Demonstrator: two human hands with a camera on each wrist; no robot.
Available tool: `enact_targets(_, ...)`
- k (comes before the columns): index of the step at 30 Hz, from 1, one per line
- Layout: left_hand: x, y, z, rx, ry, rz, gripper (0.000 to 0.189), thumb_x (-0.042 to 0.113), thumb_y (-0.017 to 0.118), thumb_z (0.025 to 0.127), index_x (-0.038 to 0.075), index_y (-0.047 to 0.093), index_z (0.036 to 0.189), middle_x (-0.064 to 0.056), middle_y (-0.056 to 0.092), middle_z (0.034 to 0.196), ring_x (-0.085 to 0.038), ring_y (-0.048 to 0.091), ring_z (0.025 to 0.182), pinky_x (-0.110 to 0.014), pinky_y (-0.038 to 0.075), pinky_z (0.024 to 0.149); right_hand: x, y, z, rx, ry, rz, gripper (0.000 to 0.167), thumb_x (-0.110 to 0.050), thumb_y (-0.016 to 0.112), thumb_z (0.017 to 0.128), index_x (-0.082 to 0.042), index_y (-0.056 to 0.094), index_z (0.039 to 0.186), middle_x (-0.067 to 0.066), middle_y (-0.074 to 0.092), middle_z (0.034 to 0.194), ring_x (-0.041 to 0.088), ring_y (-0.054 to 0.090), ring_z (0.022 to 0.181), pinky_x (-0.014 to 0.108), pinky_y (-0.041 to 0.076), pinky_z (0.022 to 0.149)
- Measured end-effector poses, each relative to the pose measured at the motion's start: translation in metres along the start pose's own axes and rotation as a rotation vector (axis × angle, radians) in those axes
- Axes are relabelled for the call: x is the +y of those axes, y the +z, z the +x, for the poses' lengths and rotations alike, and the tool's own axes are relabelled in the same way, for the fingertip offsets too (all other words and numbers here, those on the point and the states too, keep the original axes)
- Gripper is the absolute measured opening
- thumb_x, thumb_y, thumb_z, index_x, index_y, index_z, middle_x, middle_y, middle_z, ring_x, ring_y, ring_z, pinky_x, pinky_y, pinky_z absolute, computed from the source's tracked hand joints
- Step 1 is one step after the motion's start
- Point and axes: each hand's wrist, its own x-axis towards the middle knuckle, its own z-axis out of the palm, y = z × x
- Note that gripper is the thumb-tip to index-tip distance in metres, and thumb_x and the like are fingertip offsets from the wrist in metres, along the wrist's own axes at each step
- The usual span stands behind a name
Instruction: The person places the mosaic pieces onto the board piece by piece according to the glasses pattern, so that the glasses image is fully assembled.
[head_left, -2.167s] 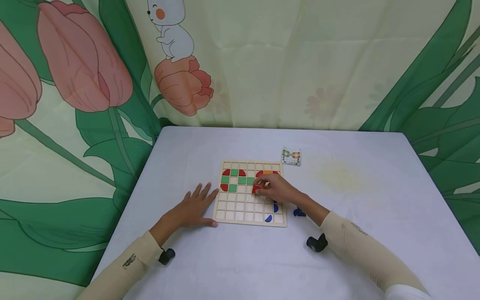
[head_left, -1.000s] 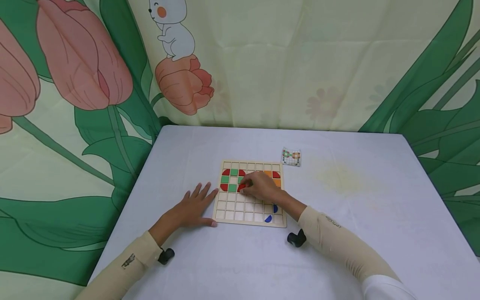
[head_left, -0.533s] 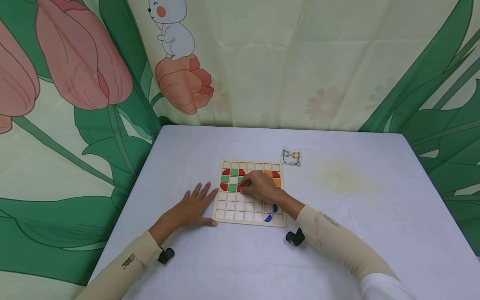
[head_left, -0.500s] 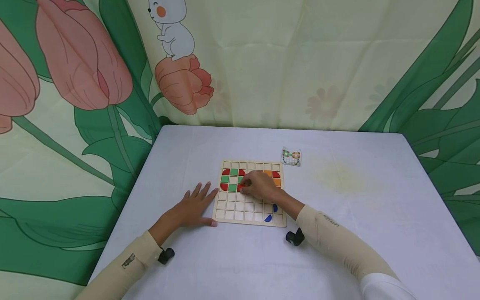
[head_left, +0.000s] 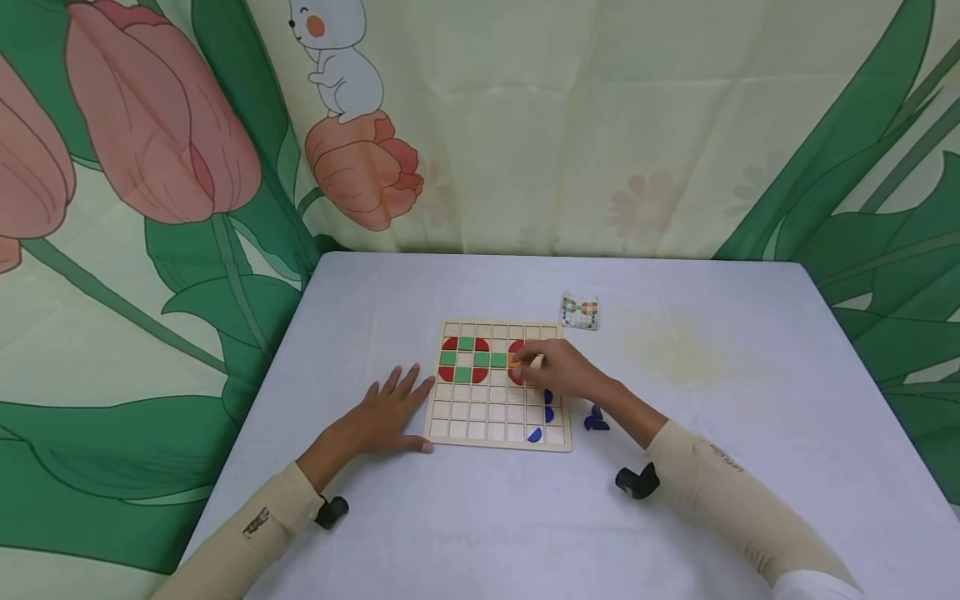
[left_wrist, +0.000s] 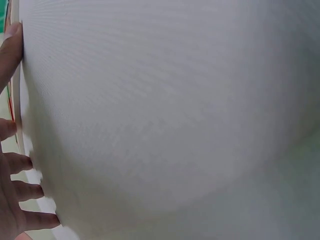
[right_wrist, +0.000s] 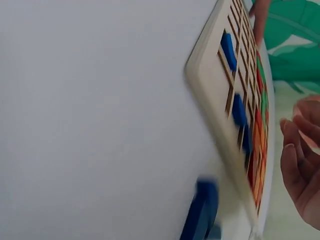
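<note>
A square wooden grid board (head_left: 480, 447) lies on the table, with red, green and orange pieces set in its cells. My left hand (head_left: 382, 421) rests spread on the table at the board's left edge, fingertips and thumb at its side; the left wrist view catches its fingers (left_wrist: 31, 219). Over the board's right part hovers my right hand (head_left: 558, 368), its fingers loosely bent and nothing visible held, as the right wrist view of the hand (right_wrist: 302, 155) also shows. A red rounded piece (head_left: 480, 375) fills a corner of the left ring, beside a green square (head_left: 462, 375). The hand hides part of the right ring.
Blue half-round pieces (head_left: 535, 435) lie on the board's lower right cells. Several more blue pieces (head_left: 597, 423) lie on the table just right of the board. A small pattern card (head_left: 580, 312) sits beyond its upper right corner. A patterned curtain (head_left: 570, 150) hangs behind the table.
My right hand carried the red piece left into the left ring's lower right corner, let go of it and drew back right. My left hand stayed put.
</note>
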Motion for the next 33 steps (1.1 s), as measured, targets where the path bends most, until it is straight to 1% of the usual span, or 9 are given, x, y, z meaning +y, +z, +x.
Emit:
enact_targets(4, 0.000, 0.001, 0.001, 0.007, 0.006, 0.002, 0.111, 0.071, 0.070, 0.078, 0.020, 0.020, 0.162, -0.016, 0.011, 0.169, -0.046, 0.009, 0.154, -0.071, 0.024, 0.114, 0.018, -0.014, -0.029, 0.004, 0.072, -0.044, 0.022, -0.022, 0.072, 0.093, -0.012, 0.075, 0.113, -0.001, 0.069, 0.098, 0.015, 0.055, 0.081, 0.025, 0.047, 0.067)
enact_targets(6, 0.000, 0.001, 0.001, 0.008, 0.007, 0.004, 0.111, 0.071, 0.070, 0.078, 0.019, 0.020, 0.162, -0.016, 0.011, 0.169, -0.047, 0.009, 0.154, -0.072, 0.024, 0.113, 0.029, -0.020, -0.043, -0.002, 0.105, -0.052, 0.023, -0.021, 0.073, 0.093, -0.012, 0.075, 0.113, -0.001, 0.070, 0.098, 0.015, 0.054, 0.080, 0.025, 0.047, 0.065)
enact_targets(11, -0.001, 0.001, 0.001, 0.001, 0.003, 0.010, 0.112, 0.071, 0.070, 0.077, 0.020, 0.019, 0.162, -0.016, 0.011, 0.169, -0.047, 0.009, 0.154, -0.072, 0.024, 0.113, 0.049, -0.027, -0.073, -0.016, 0.184, -0.056, 0.025, -0.021, 0.077, 0.089, -0.014, 0.075, 0.113, -0.002, 0.072, 0.102, 0.015, 0.057, 0.082, 0.025, 0.051, 0.068)
enact_targets(13, 0.000, 0.000, 0.001, -0.001, 0.002, 0.010, 0.112, 0.071, 0.070, 0.077, 0.020, 0.019, 0.162, -0.016, 0.011, 0.169, -0.047, 0.009, 0.154, -0.072, 0.024, 0.113, 0.054, -0.027, -0.082, -0.014, 0.192, -0.065, 0.024, -0.021, 0.078, 0.088, -0.014, 0.076, 0.111, -0.002, 0.073, 0.103, 0.014, 0.058, 0.085, 0.025, 0.052, 0.070)
enact_targets(15, 0.000, 0.000, 0.001, -0.004, 0.001, 0.006, 0.112, 0.071, 0.070, 0.077, 0.020, 0.019, 0.162, -0.016, 0.011, 0.169, -0.047, 0.009, 0.154, -0.072, 0.023, 0.113, 0.058, -0.028, -0.089, -0.009, 0.182, -0.073, 0.022, -0.019, 0.078, 0.088, -0.014, 0.077, 0.110, -0.002, 0.073, 0.104, 0.013, 0.058, 0.087, 0.024, 0.052, 0.072)
enact_targets(18, 0.001, 0.001, 0.002, -0.003, -0.001, 0.008, 0.112, 0.072, 0.070, 0.077, 0.020, 0.019, 0.162, -0.016, 0.011, 0.169, -0.047, 0.009, 0.154, -0.072, 0.023, 0.113, 0.063, -0.028, -0.095, 0.001, 0.164, -0.079, 0.021, -0.017, 0.078, 0.088, -0.014, 0.077, 0.108, -0.002, 0.072, 0.103, 0.013, 0.058, 0.087, 0.024, 0.052, 0.071)
enact_targets(26, 0.001, 0.000, 0.000, 0.002, 0.005, -0.004, 0.111, 0.071, 0.070, 0.078, 0.019, 0.020, 0.162, -0.017, 0.011, 0.169, -0.047, 0.009, 0.153, -0.072, 0.024, 0.113, 0.070, -0.029, -0.097, -0.016, 0.133, -0.078, 0.021, -0.016, 0.078, 0.088, -0.015, 0.079, 0.109, -0.004, 0.070, 0.101, 0.012, 0.058, 0.087, 0.022, 0.051, 0.070)
enact_targets(30, 0.000, 0.000, 0.001, 0.000, 0.006, 0.003, 0.111, 0.072, 0.069, 0.078, 0.019, 0.020, 0.162, -0.016, 0.011, 0.169, -0.047, 0.009, 0.154, -0.072, 0.024, 0.113, 0.072, -0.029, -0.100, -0.001, 0.118, -0.085, 0.022, -0.015, 0.079, 0.087, -0.014, 0.079, 0.108, -0.004, 0.070, 0.099, 0.012, 0.057, 0.086, 0.021, 0.049, 0.069)
enact_targets(33, -0.001, 0.002, 0.002, 0.000, 0.004, 0.003, 0.112, 0.073, 0.069, 0.077, 0.020, 0.019, 0.162, -0.016, 0.011, 0.169, -0.047, 0.009, 0.154, -0.072, 0.024, 0.113, 0.073, -0.028, -0.102, 0.009, 0.125, -0.088, 0.023, -0.015, 0.080, 0.086, -0.014, 0.079, 0.108, -0.004, 0.069, 0.098, 0.013, 0.055, 0.084, 0.021, 0.048, 0.068)
